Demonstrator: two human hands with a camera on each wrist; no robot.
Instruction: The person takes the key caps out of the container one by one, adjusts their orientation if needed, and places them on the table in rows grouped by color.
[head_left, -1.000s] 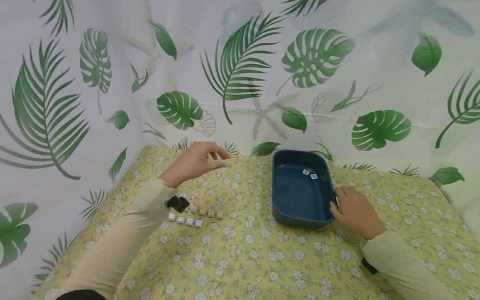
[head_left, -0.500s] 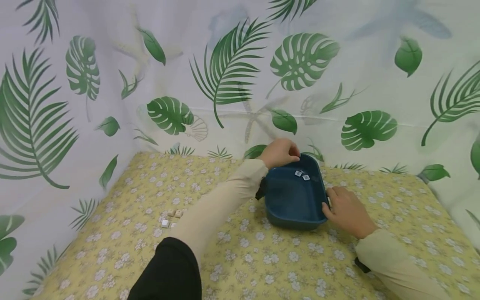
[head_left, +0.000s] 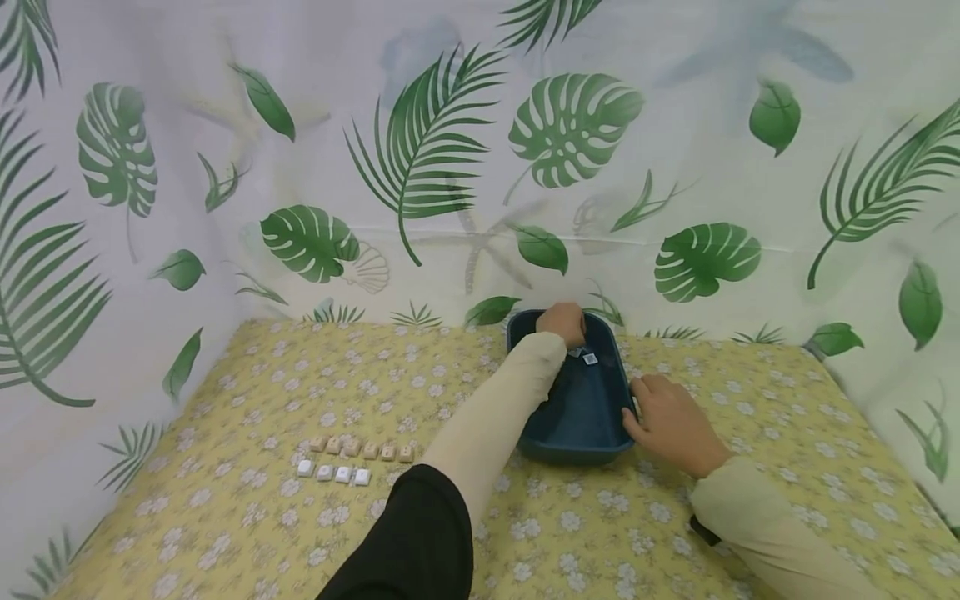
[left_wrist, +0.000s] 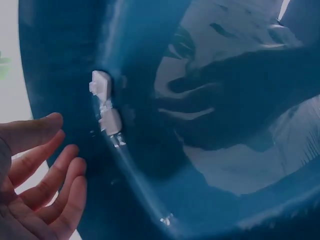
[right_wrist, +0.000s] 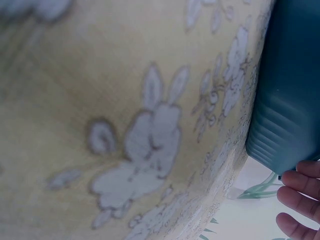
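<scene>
My left hand (head_left: 562, 323) reaches into the far end of a deep blue plastic tub (head_left: 577, 454). In the left wrist view its fingers (left_wrist: 70, 200) are loosely bent and apart from the thumb, holding nothing. Two small white keycaps (left_wrist: 111, 121) lie beside them at the foot of the tub's wall, one (head_left: 590, 359) plainly visible from the head and the other partly covered by the hand. Along the tub's right side, my right hand (head_left: 678, 423) rests with fingers extended against the outer wall. The right wrist view has its fingertips at the tub's lower corner.
Left of the tub, a row of beige keycaps (head_left: 371, 451) lies behind a shorter row of white keycaps (head_left: 343, 475). A yellow floral cloth (head_left: 247, 517) covers the table. Leaf-print curtains (head_left: 450, 167) rise close behind the tub and along the left.
The left hand has swung from above the table on the left, over the tub's far rim, and down inside. The right hand keeps its place at the tub's side. The head view has shifted slightly.
</scene>
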